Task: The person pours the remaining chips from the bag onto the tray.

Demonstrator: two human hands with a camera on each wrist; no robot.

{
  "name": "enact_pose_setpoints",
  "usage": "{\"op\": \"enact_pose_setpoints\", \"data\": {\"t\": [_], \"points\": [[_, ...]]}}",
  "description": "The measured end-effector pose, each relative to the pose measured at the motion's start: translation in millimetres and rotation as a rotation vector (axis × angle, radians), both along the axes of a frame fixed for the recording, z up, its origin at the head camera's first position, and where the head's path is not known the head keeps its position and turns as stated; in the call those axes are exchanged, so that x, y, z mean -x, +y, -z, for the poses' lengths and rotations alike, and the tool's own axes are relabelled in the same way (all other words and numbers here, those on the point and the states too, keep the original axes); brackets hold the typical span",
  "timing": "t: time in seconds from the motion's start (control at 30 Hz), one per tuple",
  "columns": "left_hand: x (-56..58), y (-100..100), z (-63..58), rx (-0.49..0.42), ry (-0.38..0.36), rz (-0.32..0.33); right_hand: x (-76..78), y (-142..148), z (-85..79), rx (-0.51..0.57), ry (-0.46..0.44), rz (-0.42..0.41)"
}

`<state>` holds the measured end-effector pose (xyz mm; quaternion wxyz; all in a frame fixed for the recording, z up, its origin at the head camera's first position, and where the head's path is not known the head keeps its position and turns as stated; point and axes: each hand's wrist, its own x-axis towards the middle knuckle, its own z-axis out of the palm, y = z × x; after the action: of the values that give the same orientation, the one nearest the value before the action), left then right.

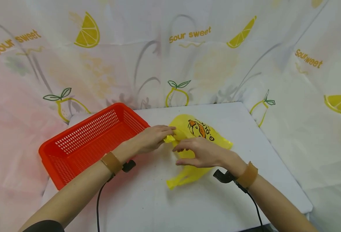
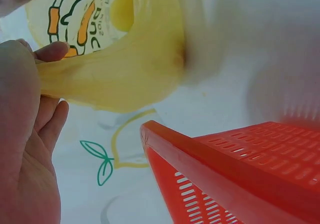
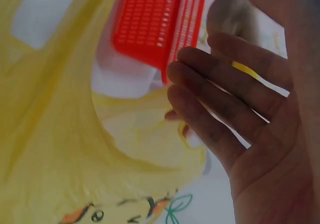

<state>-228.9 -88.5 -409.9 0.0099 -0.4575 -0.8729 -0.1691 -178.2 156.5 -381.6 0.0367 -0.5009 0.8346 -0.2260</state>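
A cloth (image 1: 158, 67) printed with lemons and the words "Sour sweet" hung behind and to both sides of the basket. The white table (image 1: 147, 206) held up the basket and ran well to the right of it. The red basket (image 1: 86, 133) stood slantwise on the table, its walls and floor pierced with small slots. The yellow bag (image 1: 185, 124) lay on the table to the right of the basket, crumpled, with a narrow strip of it stretching out toward the person. The right hand (image 1: 203, 153) was over the bag, farther from the basket than the left; its fingers were loosely bent and its thumb stood apart from them. Whether a fingertip brushed the bag could not be told. The left hand (image 1: 153, 138) was just beside the right end of the basket, pinching a gathered part of the bag between thumb and fingers. The print (image 1: 200, 129), an orange and black duck with lettering, faced up on the bag, to the right of the basket. Two tan straps (image 1: 112, 163) circled the wrists, one near the basket's front side, one well to the right of it; each carried a small black camera (image 1: 224, 176).
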Motion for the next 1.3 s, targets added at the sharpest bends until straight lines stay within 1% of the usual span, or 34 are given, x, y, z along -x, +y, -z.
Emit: {"op": "enact_pose_setpoints", "data": {"t": [0.17, 0.3, 0.4, 0.47, 0.6, 0.7, 0.77, 0.87, 0.97, 1.1, 1.2, 1.3], "points": [[0.3, -2, 1.5, -0.006, 0.024, 0.005, -12.1, -11, 11.7, -0.128, -0.036, -0.077], [0.7, -4, 1.7, -0.009, 0.024, -0.007, -19.1, -14, 21.0, -0.23, -0.113, -0.112], [1.1, -4, 1.5, -0.021, 0.018, -0.008, -22.1, -12, 28.1, -0.297, -0.157, -0.122], [1.6, -4, 2.0, -0.029, 0.017, -0.005, -23.2, -11, 33.6, -0.344, -0.154, -0.126], [2.6, -4, 3.2, -0.042, 0.015, 0.003, -24.2, -7, 43.4, -0.432, -0.139, -0.108], [2.8, -5, 3.6, -0.039, 0.014, -0.002, -23.8, -5, 47.7, -0.458, -0.158, -0.08], [2.6, -5, 3.9, -0.037, 0.009, -0.007, -22.8, -3, 48.2, -0.449, -0.181, -0.06], [1.6, -5, 3.3, -0.034, -0.011, -0.023, -20.9, 0, 45.1, -0.396, -0.225, -0.029], [-0.2, -5, 0.8, -0.044, -0.032, -0.045, -17.8, 5, 36.2, -0.334, -0.283, 0.005], [-2.7, -4, -4.6, -0.082, -0.042, -0.07, -12.7, 13, 21.2, -0.258, -0.325, 0.044], [-3.6, -3, -8.2, -0.122, -0.036, -0.072, -9.2, 20, 10.5, -0.19, -0.334, 0.075], [-4.7, -2, -11.8, -0.173, -0.029, -0.063, -6.2, 27, 0.4, -0.11, -0.311, 0.106]]}}
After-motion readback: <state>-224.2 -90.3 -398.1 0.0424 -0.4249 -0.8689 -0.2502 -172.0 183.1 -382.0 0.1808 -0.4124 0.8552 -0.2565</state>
